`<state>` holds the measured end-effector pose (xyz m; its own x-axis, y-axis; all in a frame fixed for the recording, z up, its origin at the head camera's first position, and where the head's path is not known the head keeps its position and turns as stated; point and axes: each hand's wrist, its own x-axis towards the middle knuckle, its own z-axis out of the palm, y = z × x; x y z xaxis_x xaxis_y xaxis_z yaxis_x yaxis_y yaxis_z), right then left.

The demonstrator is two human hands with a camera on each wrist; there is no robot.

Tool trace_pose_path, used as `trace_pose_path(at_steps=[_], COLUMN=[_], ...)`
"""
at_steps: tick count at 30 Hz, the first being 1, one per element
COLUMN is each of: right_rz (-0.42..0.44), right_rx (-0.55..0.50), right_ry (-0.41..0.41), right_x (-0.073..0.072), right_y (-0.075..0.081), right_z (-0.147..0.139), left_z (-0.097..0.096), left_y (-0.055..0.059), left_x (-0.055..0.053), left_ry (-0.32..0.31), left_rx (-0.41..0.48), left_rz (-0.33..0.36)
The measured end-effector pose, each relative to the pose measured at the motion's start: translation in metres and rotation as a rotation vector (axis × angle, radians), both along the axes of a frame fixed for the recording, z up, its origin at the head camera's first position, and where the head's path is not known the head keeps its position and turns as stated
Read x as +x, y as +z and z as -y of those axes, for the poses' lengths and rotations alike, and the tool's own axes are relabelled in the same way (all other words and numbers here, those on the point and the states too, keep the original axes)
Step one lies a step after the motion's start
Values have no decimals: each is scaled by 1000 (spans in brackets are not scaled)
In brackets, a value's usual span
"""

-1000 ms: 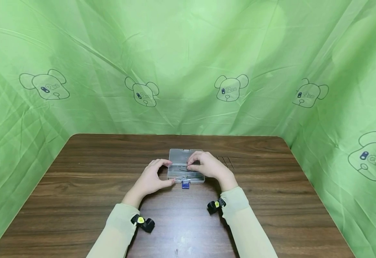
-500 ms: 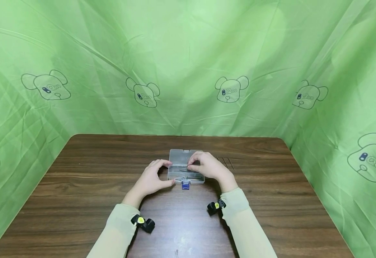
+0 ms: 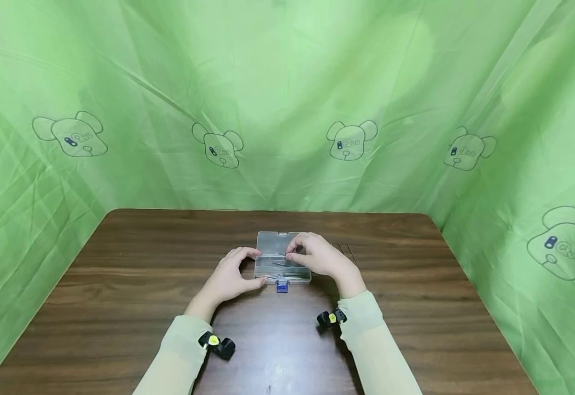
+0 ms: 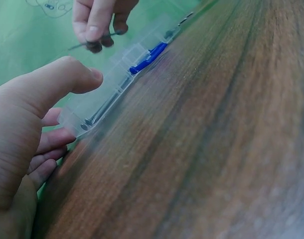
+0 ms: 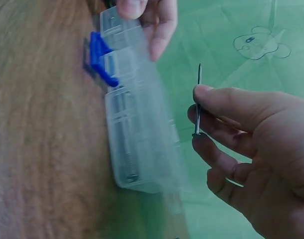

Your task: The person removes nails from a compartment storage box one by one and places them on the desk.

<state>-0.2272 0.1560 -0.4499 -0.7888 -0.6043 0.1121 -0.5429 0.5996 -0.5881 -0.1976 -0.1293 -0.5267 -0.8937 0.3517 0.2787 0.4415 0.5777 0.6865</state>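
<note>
- The right hand (image 5: 261,134) pinches a nail (image 5: 198,118) between thumb and fingertips, above the open box (image 3: 266,264): slim, grey, shiny, point up, flat head down beside a lower finger.
- The left hand (image 3: 232,274) grips the clear box's left end.
- More nails lie in its front compartments, behind the blue latch (image 3: 282,286).
- The right hand partly hides the raised lid (image 3: 270,242).
- Thin rods (image 3: 351,253) lie on the table (image 3: 391,252), right.

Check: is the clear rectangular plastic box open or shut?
The box is open: its clear flat lid lies back, the blue plastic latch unfastened.
</note>
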Motion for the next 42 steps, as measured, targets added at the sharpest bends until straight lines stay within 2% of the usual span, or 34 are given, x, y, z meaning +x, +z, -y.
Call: trace_pose_path(at_steps=[5,8,12,16,22,29,33,42], right_rz=[50,40,15,16,-18,-82,-83,1], right_rx=[-14,-9,-46,-101,-143,-133,-104,-72], right_ry=[-1,-9,-77,-189,-361,-558,-600,-596], right_x=[6,7,8,7,0,-7,-7,-5], right_y=[11,16,20,19,3,-18,-30,-51], right_z=[-8,-20,-43,-71,-109,-144,-157,-173], left_z=[-1,-2,-1,-1,0,0,0,0], left_y=[-1,-1,-1,-2,-2,-2,-1,1], left_x=[1,1,1,1,0,0,0,1], left_ry=[-15,-12,-13,-10,-12,0,-1,6], left_rx=[11,9,5,2,-1,-7,-11,-16], left_rz=[4,2,-2,-1,6,8,9,24])
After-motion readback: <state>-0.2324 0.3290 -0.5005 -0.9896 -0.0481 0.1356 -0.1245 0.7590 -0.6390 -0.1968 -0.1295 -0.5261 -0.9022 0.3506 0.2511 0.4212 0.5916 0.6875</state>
